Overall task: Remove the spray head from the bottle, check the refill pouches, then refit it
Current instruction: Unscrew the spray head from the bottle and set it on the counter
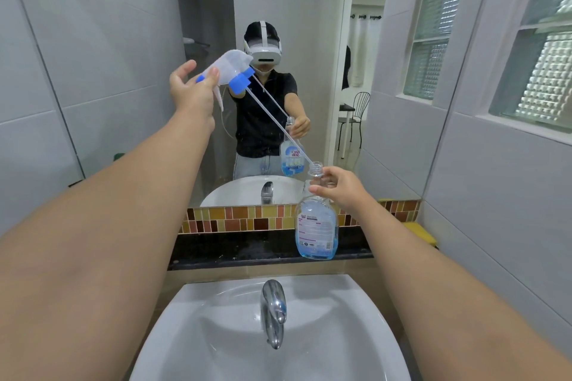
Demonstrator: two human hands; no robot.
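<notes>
Sink [216,334] nearest, unused. Bottle [316,226] stands on the dark table ledge, right hand [342,192] gripping its neck. Farther left, left hand [193,93] grip pinches the spray head [230,69], dip tube [278,124] tip just at the mouth. Lift straight, keep bottle steady.

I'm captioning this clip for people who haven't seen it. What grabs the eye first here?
The white and blue spray head, held high in the left hand, its long dip tube slanting down to the open bottle neck. The right hand steadies the bottle on the dark ledge behind the sink.
</notes>
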